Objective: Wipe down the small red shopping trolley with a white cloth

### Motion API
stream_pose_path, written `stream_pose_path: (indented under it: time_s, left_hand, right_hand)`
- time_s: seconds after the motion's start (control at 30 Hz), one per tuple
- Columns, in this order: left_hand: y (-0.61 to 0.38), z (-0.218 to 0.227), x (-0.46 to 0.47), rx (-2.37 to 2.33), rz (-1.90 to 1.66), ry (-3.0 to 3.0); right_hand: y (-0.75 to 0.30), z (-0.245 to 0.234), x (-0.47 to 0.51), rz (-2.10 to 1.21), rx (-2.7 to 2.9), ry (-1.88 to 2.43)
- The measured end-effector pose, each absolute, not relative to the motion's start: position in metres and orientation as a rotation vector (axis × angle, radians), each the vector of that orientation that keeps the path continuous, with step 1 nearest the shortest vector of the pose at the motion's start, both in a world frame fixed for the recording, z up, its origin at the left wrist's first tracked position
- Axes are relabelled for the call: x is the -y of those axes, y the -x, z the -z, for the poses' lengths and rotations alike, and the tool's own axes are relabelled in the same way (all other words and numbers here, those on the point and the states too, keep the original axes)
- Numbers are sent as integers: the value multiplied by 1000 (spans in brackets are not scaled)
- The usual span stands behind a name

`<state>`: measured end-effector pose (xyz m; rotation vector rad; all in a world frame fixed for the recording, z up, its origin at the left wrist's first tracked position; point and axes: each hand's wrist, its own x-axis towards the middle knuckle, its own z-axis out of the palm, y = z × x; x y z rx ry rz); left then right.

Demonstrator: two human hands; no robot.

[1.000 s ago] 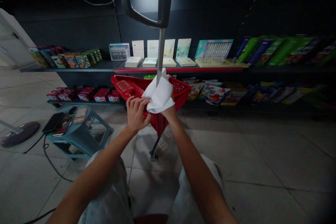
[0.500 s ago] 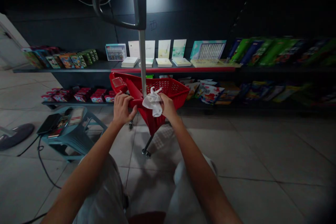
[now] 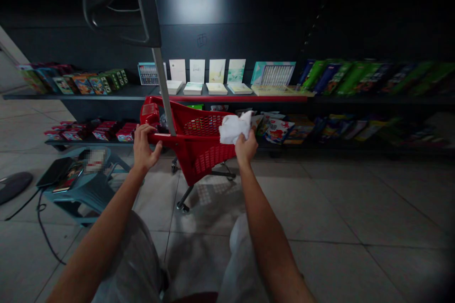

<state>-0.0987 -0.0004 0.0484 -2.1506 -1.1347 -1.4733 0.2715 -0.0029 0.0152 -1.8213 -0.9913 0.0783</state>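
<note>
A red plastic shopping cart point(image 3: 192, 151) on small wheels stands before me, turned sideways. A grey metal post with a black handle point(image 3: 151, 14) rises from its left part. My left hand point(image 3: 144, 149) grips the cart's rim at the left end, fingers over the edge and thumb on the near side. In my right hand point(image 3: 246, 147) is a crumpled white cloth point(image 3: 234, 128), pinched between thumb and fingers at the right end of the basket. The cloth covers part of the rim there; whether it presses on the plastic I cannot tell.
Behind the cart runs a dark shelf point(image 3: 135, 96) with books point(image 3: 217, 89), boxed sets and green packs point(image 3: 355, 78). Bagged snacks point(image 3: 279, 129) and red boxes point(image 3: 106, 131) sit on the lower shelf. A blue-green stool point(image 3: 90, 189) with items and a cable stands left.
The cart has turned, so its long side now faces me. My right hand has carried the cloth from beside the post to the right end. My left hand stays on the rim.
</note>
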Motion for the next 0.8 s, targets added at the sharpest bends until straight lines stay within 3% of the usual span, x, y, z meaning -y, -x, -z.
stream_pose_path:
  time_s: [0.17, 0.47, 0.8]
  left_hand:
    - [91, -41, 16, 1063, 1505, 2084]
    - [54, -43, 35, 1151, 1021, 2403]
    - [46, -37, 34, 1310, 827, 2269]
  right_hand:
    - [-296, -19, -5, -51, 638, 1922]
    - [-173, -1, -7, 67, 1886, 1275]
    - [-176, 10, 2, 43, 2056, 1218]
